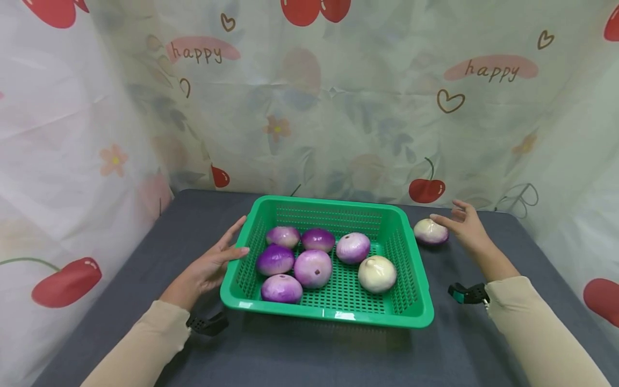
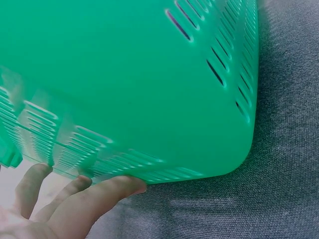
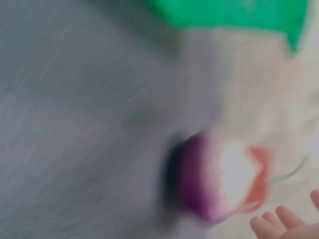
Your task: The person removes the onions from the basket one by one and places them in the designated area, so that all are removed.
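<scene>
A green plastic basket (image 1: pixel 329 314) with slotted walls stands on the dark cloth, holding several peeled purple onions (image 1: pixel 313 269) and a whitish onion (image 1: pixel 377 274). At its left rim is my left hand (image 1: pixel 213 266), thumb over the rim and fingers along the outside wall. In the left wrist view, its fingertips (image 2: pixel 132 184) lie against the basket's lower edge. Outside the basket, on the right, sits another purple-and-white onion (image 1: pixel 430 232). My right hand (image 1: pixel 466 228) hovers beside it, thumb near its top and fingers spread. The blurred right wrist view shows the fingers apart from this onion (image 3: pixel 212 179).
A dark grey cloth (image 1: pixel 329 355) covers the table. Behind and at both sides hangs a pale curtain (image 1: pixel 338 118) printed with cherries, flowers and hearts. A thin looped cord (image 1: pixel 524 199) shows near the back right corner. Black straps (image 1: pixel 469 293) are at both wrists.
</scene>
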`<state>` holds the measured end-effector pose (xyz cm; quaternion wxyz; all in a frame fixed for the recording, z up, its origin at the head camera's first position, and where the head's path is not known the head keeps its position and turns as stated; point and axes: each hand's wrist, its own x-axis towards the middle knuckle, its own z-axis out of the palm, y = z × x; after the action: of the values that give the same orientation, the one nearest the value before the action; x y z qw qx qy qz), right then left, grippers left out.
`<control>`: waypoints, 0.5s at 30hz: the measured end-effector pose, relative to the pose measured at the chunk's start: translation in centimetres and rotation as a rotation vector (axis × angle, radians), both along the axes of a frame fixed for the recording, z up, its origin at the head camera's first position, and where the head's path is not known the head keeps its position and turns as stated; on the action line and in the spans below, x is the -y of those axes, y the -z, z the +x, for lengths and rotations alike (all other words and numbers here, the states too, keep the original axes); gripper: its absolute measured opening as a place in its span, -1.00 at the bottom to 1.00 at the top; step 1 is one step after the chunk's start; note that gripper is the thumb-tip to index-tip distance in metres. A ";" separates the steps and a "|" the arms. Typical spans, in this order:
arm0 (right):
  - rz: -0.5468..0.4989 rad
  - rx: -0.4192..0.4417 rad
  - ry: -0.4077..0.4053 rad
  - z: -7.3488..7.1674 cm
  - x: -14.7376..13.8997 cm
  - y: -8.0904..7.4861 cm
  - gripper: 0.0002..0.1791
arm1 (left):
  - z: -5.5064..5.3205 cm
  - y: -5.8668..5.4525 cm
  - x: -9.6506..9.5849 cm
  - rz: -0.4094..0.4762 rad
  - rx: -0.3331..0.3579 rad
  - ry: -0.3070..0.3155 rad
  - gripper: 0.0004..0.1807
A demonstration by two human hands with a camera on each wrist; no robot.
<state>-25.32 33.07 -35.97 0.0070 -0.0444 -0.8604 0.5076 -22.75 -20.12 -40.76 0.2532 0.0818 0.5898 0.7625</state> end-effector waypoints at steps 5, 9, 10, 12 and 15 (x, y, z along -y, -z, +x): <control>-0.107 -0.069 -0.076 1.9 2.2 -4.0 -0.07 | 0.1 0.0 0.1 0.001 -0.001 0.003 -0.11; -0.100 -0.134 -0.131 3.7 3.9 -5.9 -0.19 | 0.0 0.1 0.1 0.001 -0.001 0.004 -0.11; -0.106 -0.156 -0.146 4.1 4.4 -6.2 -0.22 | 0.0 0.1 0.1 0.002 -0.001 0.004 -0.11; -0.126 -0.207 -0.184 4.9 5.4 -6.4 -0.30 | 0.0 0.1 0.1 0.001 0.000 0.003 -0.11; -0.187 -0.270 -0.253 6.0 7.0 -6.1 -0.41 | 0.0 0.1 0.1 -0.003 -0.004 0.004 -0.11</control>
<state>-19.37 26.05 -29.85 0.0543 0.1319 -0.7995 0.5835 -22.78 -20.20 -40.87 0.2537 0.0845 0.5911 0.7610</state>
